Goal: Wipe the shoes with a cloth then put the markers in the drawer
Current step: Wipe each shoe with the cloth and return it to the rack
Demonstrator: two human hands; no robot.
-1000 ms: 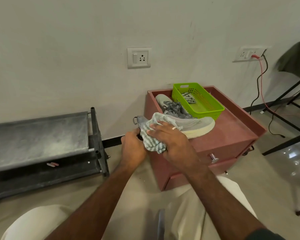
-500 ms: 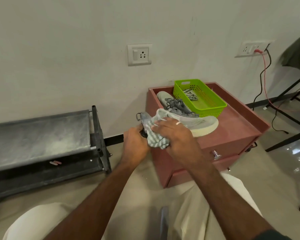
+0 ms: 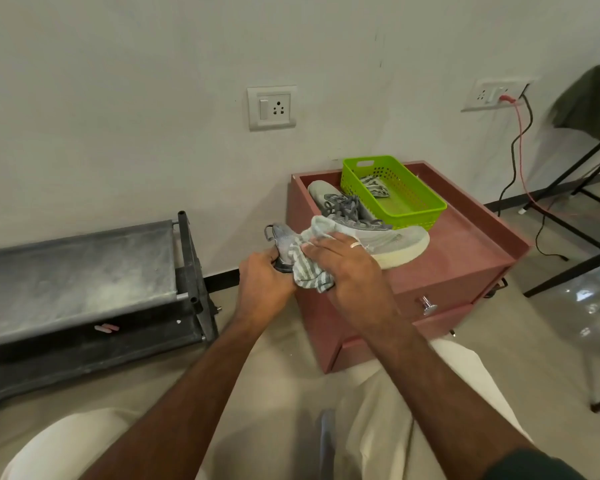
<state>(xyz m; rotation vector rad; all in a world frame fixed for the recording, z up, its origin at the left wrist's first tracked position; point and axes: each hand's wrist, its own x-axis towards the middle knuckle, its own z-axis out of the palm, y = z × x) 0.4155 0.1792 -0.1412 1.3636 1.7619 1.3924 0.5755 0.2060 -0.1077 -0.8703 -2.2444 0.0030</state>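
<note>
My left hand (image 3: 264, 282) grips the heel of a grey shoe (image 3: 284, 242), held up in front of the reddish drawer unit (image 3: 465, 268). Against that shoe my right hand (image 3: 347, 268) presses a striped grey-white cloth (image 3: 309, 268), fingers spread over it. Most of the held shoe is hidden by the cloth and hands. A second grey shoe (image 3: 388, 237) with a cream sole lies on top of the unit. A silver knob (image 3: 428, 304) marks the shut drawer front. I see no markers.
A green plastic basket (image 3: 409, 202) with another striped cloth (image 3: 374, 185) sits at the back of the unit. A dusty dark metal rack (image 3: 84, 282) stands to the left. Cables (image 3: 520, 161) hang from a wall socket; black table legs (image 3: 575, 216) are at right.
My right hand has slid the cloth a little along the held shoe. The view has shifted slightly. My left hand keeps its grip on the heel.
</note>
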